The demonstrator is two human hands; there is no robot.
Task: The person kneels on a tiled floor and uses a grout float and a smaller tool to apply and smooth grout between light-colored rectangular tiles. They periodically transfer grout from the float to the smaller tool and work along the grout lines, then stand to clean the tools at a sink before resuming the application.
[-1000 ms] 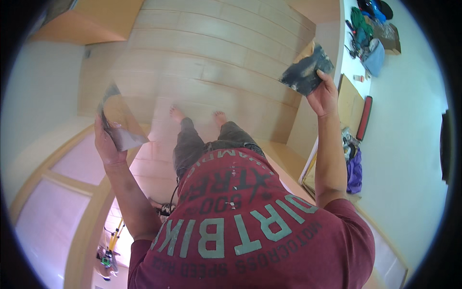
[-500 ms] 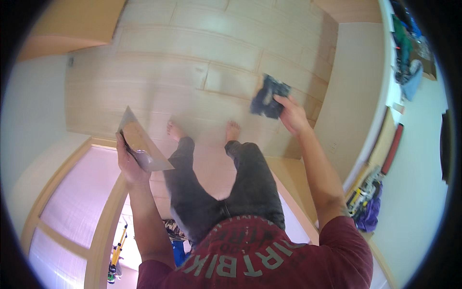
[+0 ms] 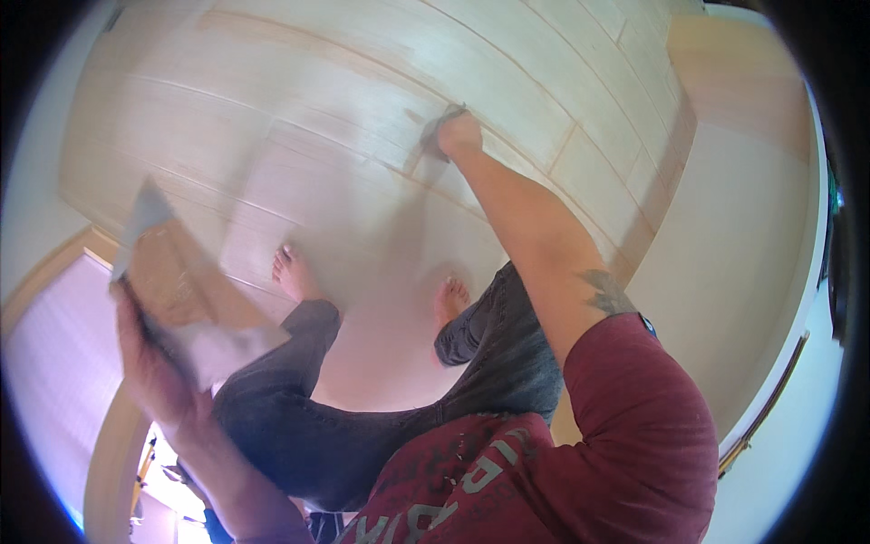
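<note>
My left hand [image 3: 154, 363] grips the edge of a thin, flat pale plate [image 3: 222, 354]. A smooth mass of tan paste [image 3: 168, 276] covers the plate's middle, and one pointed corner sticks up away from me. My right hand [image 3: 460, 136] is stretched far forward, closed on a dark, flat spreader [image 3: 435, 136], mostly covered by the fist. The spreader is down at the floor planks [image 3: 335, 154], beside a joint line. Exactly how its edge meets the surface is blurred. Both hands are bare.
My bare feet [image 3: 292, 272] stand on the planks, knees bent. A wooden-framed panel [image 3: 63, 317] is on the left. To the right runs a pale wall [image 3: 716, 218] with a wooden box-like piece [image 3: 739, 72] at its far end.
I have bent lower and turned. My right hand has gone from holding the spreader raised to reaching it down at the floor. The plate in my left hand has swung left and closer.
</note>
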